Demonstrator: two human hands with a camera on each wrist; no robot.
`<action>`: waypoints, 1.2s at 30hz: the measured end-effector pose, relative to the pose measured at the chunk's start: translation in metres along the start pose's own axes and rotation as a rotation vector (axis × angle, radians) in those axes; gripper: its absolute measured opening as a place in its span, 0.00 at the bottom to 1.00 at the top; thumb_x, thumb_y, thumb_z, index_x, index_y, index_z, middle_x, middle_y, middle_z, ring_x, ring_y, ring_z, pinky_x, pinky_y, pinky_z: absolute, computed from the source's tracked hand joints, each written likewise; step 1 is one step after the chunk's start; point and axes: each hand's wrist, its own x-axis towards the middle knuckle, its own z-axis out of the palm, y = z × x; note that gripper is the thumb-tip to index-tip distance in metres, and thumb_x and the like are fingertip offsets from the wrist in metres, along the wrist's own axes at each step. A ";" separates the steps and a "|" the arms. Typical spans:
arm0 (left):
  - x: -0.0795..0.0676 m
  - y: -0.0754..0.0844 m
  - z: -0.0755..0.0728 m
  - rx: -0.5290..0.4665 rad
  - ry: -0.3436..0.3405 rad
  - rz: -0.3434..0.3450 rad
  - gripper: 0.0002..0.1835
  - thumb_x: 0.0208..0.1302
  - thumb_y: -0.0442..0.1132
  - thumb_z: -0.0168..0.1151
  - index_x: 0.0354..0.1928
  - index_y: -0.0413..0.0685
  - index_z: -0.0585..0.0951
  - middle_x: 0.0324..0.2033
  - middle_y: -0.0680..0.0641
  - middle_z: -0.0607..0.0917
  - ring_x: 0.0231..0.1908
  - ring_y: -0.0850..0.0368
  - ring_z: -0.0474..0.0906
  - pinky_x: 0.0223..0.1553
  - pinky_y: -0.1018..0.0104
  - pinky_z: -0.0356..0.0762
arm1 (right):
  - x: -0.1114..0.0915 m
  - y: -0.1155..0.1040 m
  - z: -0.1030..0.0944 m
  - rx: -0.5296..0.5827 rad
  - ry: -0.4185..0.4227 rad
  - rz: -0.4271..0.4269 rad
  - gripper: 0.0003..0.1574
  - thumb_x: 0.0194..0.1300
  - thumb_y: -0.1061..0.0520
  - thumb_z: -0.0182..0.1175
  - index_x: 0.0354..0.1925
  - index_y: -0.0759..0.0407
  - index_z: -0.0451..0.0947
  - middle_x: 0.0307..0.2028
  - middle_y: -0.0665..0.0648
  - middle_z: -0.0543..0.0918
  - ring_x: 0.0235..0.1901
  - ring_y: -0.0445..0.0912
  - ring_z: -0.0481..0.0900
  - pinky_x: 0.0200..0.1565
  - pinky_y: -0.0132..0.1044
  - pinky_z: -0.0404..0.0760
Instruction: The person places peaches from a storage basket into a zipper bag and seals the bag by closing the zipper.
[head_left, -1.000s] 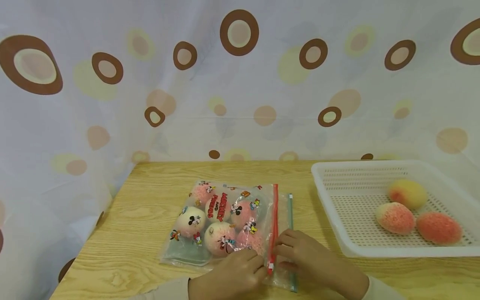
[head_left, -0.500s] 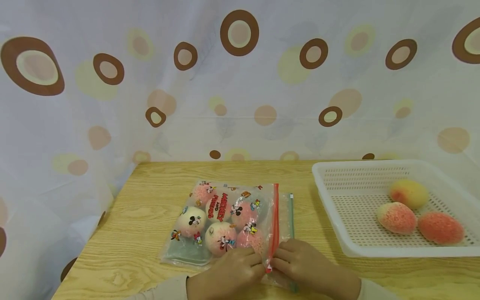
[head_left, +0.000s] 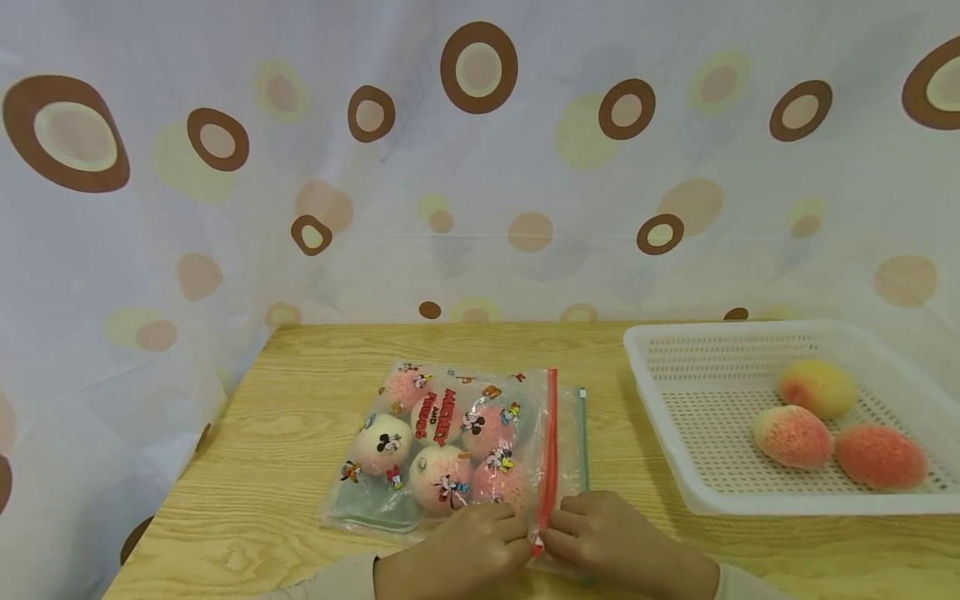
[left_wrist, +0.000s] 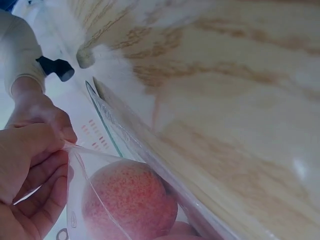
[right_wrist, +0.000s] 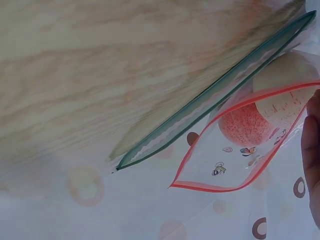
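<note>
A clear zip bag [head_left: 528, 400] with cartoon prints and a red zip lies flat on the table, with several peaches [head_left: 441, 482] inside. It lies on a second clear zip bag [head_left: 582, 450] with a teal zip. My left hand [head_left: 461, 550] pinches the red-zip bag's near corner; the left wrist view shows this grip beside a peach [left_wrist: 130, 200]. Across the zip, my right hand [head_left: 622, 542] pinches at its near end, by the small slider [head_left: 537, 546]. The red zip [right_wrist: 210, 189] gapes in the right wrist view, where most of that hand is out of frame.
On the right stands a white perforated basket [head_left: 660, 433] holding 3 peaches [head_left: 795, 435]. The wooden table [head_left: 300, 400] meets a patterned curtain [head_left: 525, 167] at the back and left.
My right hand has come nearer, from over the teal zip to the near end of the red zip, beside my left hand. The left hand stays at the corner.
</note>
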 end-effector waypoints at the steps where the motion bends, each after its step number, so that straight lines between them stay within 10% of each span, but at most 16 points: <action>1: 0.000 0.000 0.000 0.004 0.006 0.006 0.03 0.58 0.43 0.66 0.27 0.59 0.82 0.29 0.62 0.81 0.30 0.68 0.72 0.32 0.80 0.72 | 0.001 0.000 0.000 -0.009 0.003 -0.009 0.21 0.75 0.52 0.43 0.26 0.47 0.74 0.21 0.41 0.73 0.21 0.36 0.68 0.22 0.24 0.67; 16: 0.002 -0.002 -0.007 0.059 -0.033 0.071 0.06 0.60 0.45 0.63 0.26 0.57 0.80 0.27 0.61 0.79 0.29 0.68 0.71 0.32 0.80 0.70 | 0.003 0.007 0.009 -0.140 0.015 -0.095 0.26 0.76 0.58 0.34 0.26 0.47 0.74 0.23 0.42 0.74 0.24 0.38 0.70 0.26 0.28 0.67; 23: 0.001 -0.004 -0.017 0.067 -0.175 0.109 0.04 0.64 0.45 0.59 0.34 0.60 0.83 0.33 0.61 0.81 0.34 0.70 0.72 0.40 0.81 0.71 | 0.007 0.013 0.011 -0.155 -0.027 -0.033 0.30 0.79 0.58 0.29 0.28 0.50 0.75 0.25 0.44 0.75 0.25 0.39 0.71 0.28 0.29 0.69; 28: -0.001 -0.006 -0.016 0.044 -0.137 0.110 0.04 0.61 0.46 0.60 0.30 0.61 0.81 0.31 0.61 0.80 0.34 0.69 0.73 0.39 0.80 0.72 | 0.008 0.019 0.016 -0.160 -0.049 0.013 0.21 0.74 0.59 0.39 0.30 0.51 0.77 0.27 0.45 0.77 0.27 0.40 0.73 0.30 0.30 0.73; 32: -0.002 -0.008 -0.016 0.011 -0.085 0.082 0.05 0.59 0.43 0.62 0.26 0.60 0.80 0.28 0.61 0.78 0.31 0.68 0.72 0.34 0.79 0.72 | 0.008 0.022 0.020 -0.154 -0.045 0.102 0.02 0.56 0.57 0.56 0.31 0.52 0.75 0.26 0.45 0.77 0.26 0.41 0.73 0.29 0.30 0.73; 36: -0.002 -0.007 -0.015 0.015 -0.080 0.034 0.05 0.60 0.40 0.62 0.27 0.57 0.80 0.28 0.60 0.79 0.30 0.67 0.73 0.33 0.78 0.73 | 0.008 0.018 0.014 0.015 -0.096 0.419 0.08 0.54 0.61 0.63 0.28 0.52 0.72 0.22 0.43 0.72 0.20 0.36 0.69 0.22 0.25 0.69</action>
